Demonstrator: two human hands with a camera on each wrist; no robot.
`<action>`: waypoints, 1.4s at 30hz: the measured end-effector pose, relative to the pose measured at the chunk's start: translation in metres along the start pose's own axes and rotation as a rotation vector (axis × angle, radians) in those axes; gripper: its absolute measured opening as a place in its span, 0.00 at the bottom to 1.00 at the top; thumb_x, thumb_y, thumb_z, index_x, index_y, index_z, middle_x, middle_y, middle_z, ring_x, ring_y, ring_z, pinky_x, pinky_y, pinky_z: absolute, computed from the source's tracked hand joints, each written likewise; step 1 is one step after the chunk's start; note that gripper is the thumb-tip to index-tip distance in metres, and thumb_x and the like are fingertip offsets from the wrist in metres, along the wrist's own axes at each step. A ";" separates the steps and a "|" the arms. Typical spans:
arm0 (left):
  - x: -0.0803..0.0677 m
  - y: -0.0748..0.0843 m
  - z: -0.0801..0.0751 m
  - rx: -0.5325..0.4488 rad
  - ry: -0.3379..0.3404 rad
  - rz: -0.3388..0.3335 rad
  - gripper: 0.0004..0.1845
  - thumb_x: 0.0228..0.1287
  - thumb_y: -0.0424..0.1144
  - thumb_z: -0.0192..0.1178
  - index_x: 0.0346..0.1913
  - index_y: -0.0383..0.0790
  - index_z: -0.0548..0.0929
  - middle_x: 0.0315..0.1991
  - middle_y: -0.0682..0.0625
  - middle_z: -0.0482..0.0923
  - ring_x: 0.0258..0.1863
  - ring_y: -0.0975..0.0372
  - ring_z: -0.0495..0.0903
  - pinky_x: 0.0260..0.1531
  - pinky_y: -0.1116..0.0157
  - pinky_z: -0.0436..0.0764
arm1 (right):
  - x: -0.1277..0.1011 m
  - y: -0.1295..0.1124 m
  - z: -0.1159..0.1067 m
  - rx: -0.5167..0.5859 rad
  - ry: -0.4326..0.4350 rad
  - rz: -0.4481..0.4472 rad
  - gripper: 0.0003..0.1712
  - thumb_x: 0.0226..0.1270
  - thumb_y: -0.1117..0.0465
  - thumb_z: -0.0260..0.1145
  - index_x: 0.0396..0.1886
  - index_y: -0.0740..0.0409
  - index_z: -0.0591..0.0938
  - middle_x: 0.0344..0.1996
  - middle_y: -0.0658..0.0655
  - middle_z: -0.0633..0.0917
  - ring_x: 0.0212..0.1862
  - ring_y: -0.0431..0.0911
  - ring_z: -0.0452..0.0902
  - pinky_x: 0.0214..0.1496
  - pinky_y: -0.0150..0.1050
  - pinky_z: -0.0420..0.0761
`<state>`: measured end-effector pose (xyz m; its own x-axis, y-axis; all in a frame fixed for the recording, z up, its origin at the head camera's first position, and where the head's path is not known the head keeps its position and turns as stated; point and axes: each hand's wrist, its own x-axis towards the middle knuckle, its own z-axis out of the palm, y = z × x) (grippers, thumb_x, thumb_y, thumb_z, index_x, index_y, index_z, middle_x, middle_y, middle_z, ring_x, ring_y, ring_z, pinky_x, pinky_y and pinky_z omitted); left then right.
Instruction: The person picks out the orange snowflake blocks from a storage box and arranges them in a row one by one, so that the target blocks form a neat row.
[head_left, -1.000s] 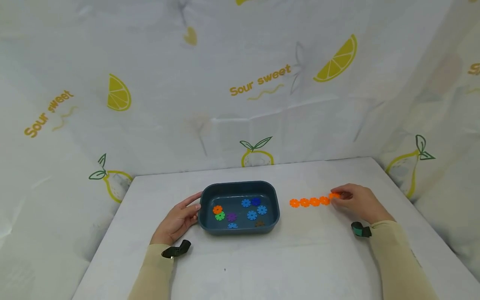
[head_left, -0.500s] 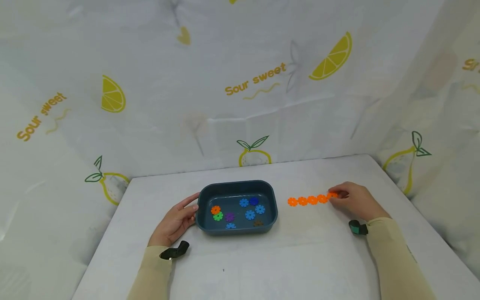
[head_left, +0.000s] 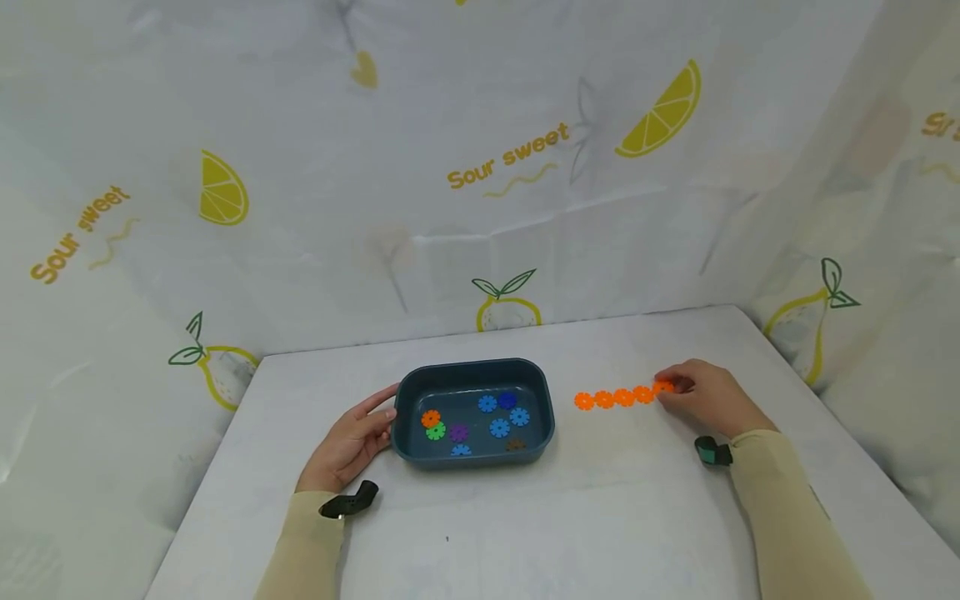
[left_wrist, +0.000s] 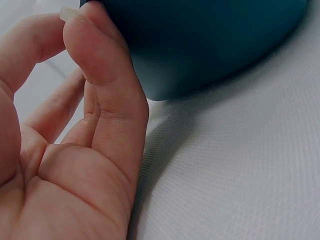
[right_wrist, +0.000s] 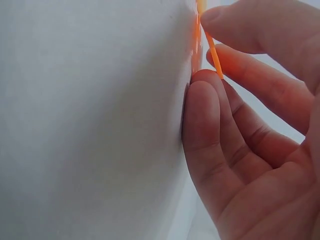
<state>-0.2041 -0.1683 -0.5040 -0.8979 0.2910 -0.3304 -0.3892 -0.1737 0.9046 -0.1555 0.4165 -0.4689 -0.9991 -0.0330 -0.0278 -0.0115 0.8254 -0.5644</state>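
Between the fingers of the right hand, an orange disc is being pinched at the right end of a row of orange discs, which is lying on the white tabletop to the right of the tray. The fingers are being kept together on this disc, thumb against fingertips. On the other side, the left hand is being rested against the left wall of a dark blue tray, with its fingers only loosely curved and touching the wall. Inside the tray, several blue discs, one orange, one green and one purple are being kept. Behind the tabletop, a cloth with lemon prints is being hung.
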 end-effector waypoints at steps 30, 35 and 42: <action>0.000 0.001 -0.001 0.017 -0.051 0.047 0.32 0.77 0.39 0.68 0.80 0.51 0.73 0.41 0.53 0.82 0.36 0.64 0.78 0.39 0.71 0.81 | 0.046 -0.157 0.009 0.003 -0.119 -0.313 0.18 0.77 0.59 0.71 0.62 0.57 0.88 0.52 0.57 0.91 0.53 0.52 0.87 0.61 0.55 0.87; 0.001 0.002 0.000 0.021 -0.044 0.057 0.30 0.76 0.39 0.69 0.78 0.52 0.76 0.41 0.52 0.81 0.37 0.62 0.76 0.40 0.69 0.80 | 0.068 -0.214 0.036 -0.045 -0.259 -0.428 0.18 0.77 0.62 0.70 0.63 0.59 0.87 0.53 0.56 0.92 0.53 0.48 0.87 0.60 0.51 0.88; 0.002 0.004 0.000 0.007 -0.067 0.069 0.29 0.77 0.36 0.67 0.77 0.50 0.77 0.39 0.52 0.82 0.38 0.61 0.76 0.39 0.68 0.79 | 0.083 -0.276 0.081 -0.161 -0.429 -0.568 0.19 0.76 0.60 0.72 0.63 0.60 0.87 0.51 0.55 0.91 0.49 0.43 0.86 0.60 0.45 0.87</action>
<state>-0.2078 -0.1686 -0.5013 -0.9068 0.3405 -0.2486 -0.3250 -0.1890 0.9266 -0.2318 0.1397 -0.3824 -0.7335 -0.6713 -0.1063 -0.5619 0.6869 -0.4609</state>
